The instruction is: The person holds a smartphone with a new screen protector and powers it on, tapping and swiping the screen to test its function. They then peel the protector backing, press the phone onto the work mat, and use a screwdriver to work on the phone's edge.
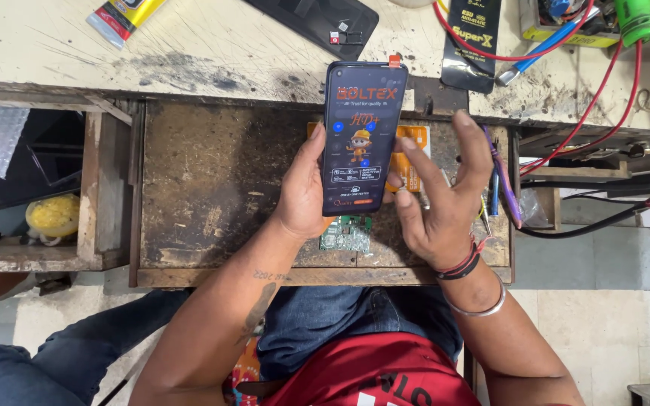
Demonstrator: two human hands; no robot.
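Note:
My left hand [304, 189] grips a dark phone display panel [361, 135] by its left edge and holds it upright over an open wooden drawer [212, 188]. A printed protective film with a small cartoon figure covers its face. My right hand [439, 195] is at the panel's right edge with fingers spread, thumb and forefinger near the lower right side. Under the hands lie a green circuit board [346, 234] and an orange packet [409, 154].
On the worn bench top lie a black phone back cover [317, 22], a yellow tube [123, 16], a black packet [469, 41], red wires [603, 90] and a green plug [635, 19]. Pens [499, 177] lie at the drawer's right. A yellow sponge [53, 214] sits in the left compartment.

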